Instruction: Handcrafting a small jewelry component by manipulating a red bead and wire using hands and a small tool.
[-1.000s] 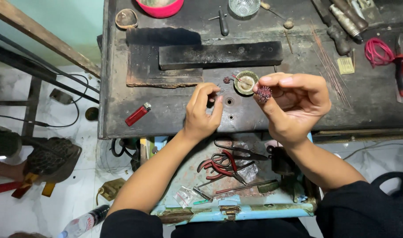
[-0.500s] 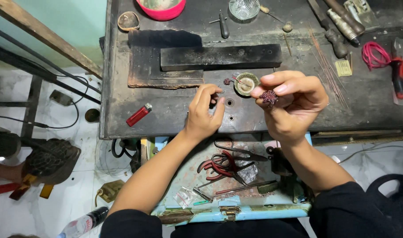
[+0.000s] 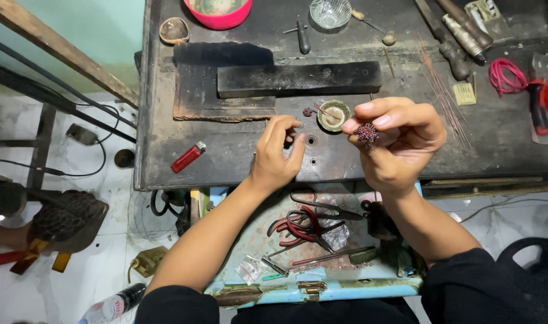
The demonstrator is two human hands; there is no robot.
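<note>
Two hands over the dark workbench (image 3: pixel 238 150). Right hand (image 3: pixel 400 141) raised, thumb and forefinger pinched shut on a small dark-red spiky bead cluster (image 3: pixel 366 132), just right of the small round dish (image 3: pixel 333 115). Left hand (image 3: pixel 280 153) rests on the bench, fingers curled together at the tips; can't tell if it holds anything. Red lighter (image 3: pixel 188 157) lies well left. Pliers (image 3: pixel 304 223) in the near tray.

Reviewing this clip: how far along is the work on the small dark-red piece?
Looks done: a similar small piece lies on the bench beside the little dish. In hand: the right hand pinches the dark-red spiky piece; the left hand rests curled on the bench, its contents unclear. What remains cannot be told.
</note>
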